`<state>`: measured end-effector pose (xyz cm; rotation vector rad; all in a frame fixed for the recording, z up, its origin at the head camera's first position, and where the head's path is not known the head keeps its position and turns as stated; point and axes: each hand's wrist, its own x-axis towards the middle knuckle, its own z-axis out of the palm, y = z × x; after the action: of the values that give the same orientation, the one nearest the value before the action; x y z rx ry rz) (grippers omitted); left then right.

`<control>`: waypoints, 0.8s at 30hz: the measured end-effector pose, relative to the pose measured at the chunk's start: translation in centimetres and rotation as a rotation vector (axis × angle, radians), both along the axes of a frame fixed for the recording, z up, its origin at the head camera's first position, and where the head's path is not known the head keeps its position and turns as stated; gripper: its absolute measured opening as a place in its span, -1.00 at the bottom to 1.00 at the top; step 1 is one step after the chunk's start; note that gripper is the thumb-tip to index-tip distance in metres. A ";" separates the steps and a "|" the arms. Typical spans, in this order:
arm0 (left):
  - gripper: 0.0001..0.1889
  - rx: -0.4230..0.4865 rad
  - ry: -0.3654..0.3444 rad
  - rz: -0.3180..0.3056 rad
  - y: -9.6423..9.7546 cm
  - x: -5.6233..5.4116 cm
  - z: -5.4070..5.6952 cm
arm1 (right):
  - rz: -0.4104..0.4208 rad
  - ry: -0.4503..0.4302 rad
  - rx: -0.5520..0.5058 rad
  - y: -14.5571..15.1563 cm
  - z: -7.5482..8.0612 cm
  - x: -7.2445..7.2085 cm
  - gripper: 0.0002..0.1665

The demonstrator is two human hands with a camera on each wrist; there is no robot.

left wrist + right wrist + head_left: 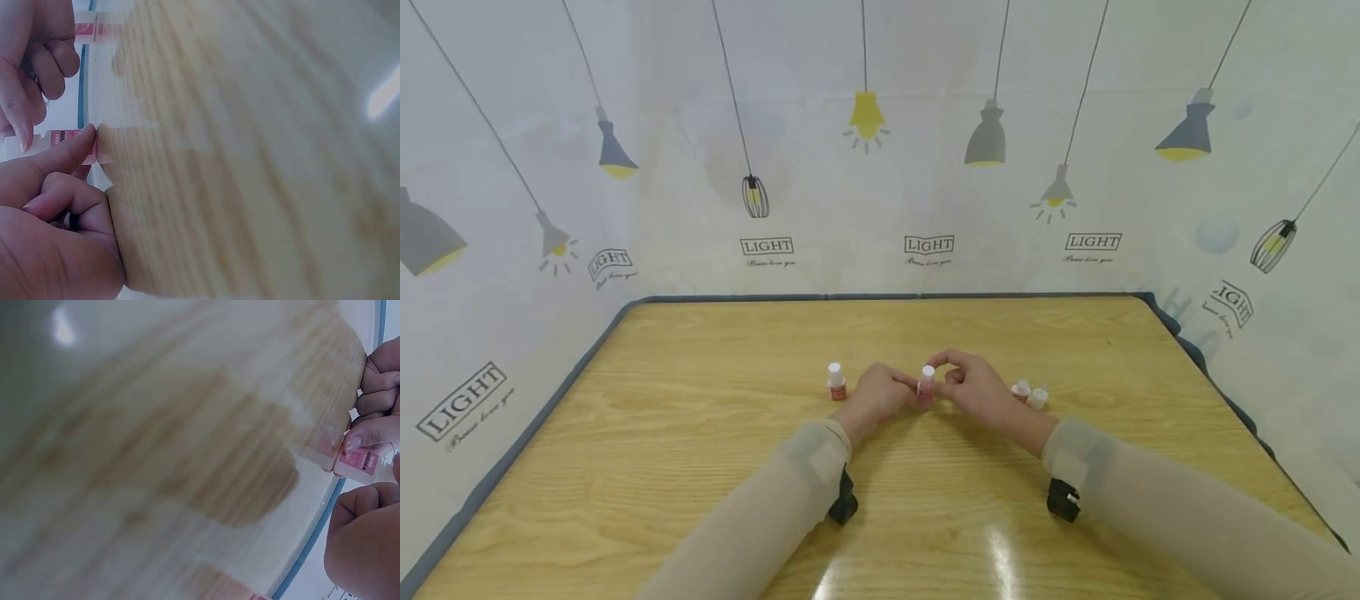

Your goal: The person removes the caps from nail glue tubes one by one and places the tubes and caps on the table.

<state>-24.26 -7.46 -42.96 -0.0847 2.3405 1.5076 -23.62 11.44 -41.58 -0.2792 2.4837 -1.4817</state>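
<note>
A pale backdrop printed with hanging lamps and the word LIGHT fills the upper frame behind the light wood-grain surface. Left of centre, an upright white-capped bottle with a red label stands apart, near the left hand. Right of centre, two small white-capped containers sit close together beyond the right forearm, which hides their lower parts.

At the middle of the frame is a small white plastic bottle with a pink-red label, upright with its base at the surface. The left hand pinches it low, over the label, its other fingers curled in. The right hand has thumb and forefinger bent around its cap end.

Both forearms, in beige sleeves, slant inward from the lower corners, with the left hand's edge resting on the surface.
</note>
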 end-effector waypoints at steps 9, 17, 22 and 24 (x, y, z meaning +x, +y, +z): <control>-0.84 0.023 -0.011 0.001 0.0 0.0 0.0 | -0.002 -0.004 0.008 0.0 0.1 0.1 -0.63; -0.84 0.003 0.019 -0.005 -0.1 0.3 0.3 | 0.004 -0.016 0.013 0.0 -0.3 -0.2 -0.59; -0.85 -0.005 0.017 -0.002 0.0 0.3 0.3 | 0.022 -0.012 0.006 0.1 -0.2 -0.2 -0.59; -0.85 -0.001 0.018 -0.003 0.0 0.3 0.2 | 0.030 -0.010 0.005 0.1 -0.2 -0.1 -0.60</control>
<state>-23.99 -7.47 -42.75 -0.0684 2.3543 1.5126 -23.74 11.53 -41.80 -0.3063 2.4649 -1.4610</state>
